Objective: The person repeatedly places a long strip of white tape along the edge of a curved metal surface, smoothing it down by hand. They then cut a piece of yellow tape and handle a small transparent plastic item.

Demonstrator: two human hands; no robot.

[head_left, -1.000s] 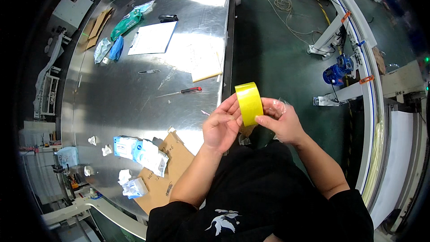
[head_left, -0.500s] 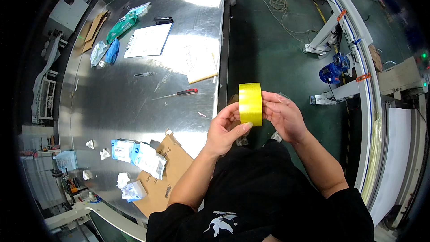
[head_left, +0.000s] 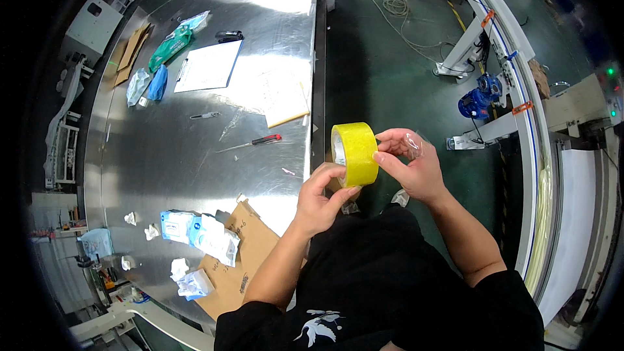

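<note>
A wide roll of yellow packing tape (head_left: pixel 360 155) is held up beyond the table's right edge, its open core turned partly to the left. My left hand (head_left: pixel 320 198) grips the roll's lower left, fingers at the core and thumb beneath. At the right side of the roll, my right hand (head_left: pixel 416 168) has curled fingers, with the thumb and index fingertip against the tape's edge. A small piece of clear film (head_left: pixel 416 145) clings by the right fingers; where it is attached is hard to see.
On the metal table (head_left: pixel 162 162) to my left lie a screwdriver (head_left: pixel 265 139), a utility knife (head_left: pixel 205 116), a clipboard (head_left: pixel 209 66), a notepad (head_left: pixel 286 114), wipe packs (head_left: pixel 182 226), crumpled tissues and a cardboard sheet (head_left: pixel 260 240). A machine frame with a blue motor (head_left: pixel 478 101) stands right.
The roll has turned so that its core now shows on the left. My right thumb has come onto the tape's edge, and the clear film by the right fingers shows more.
</note>
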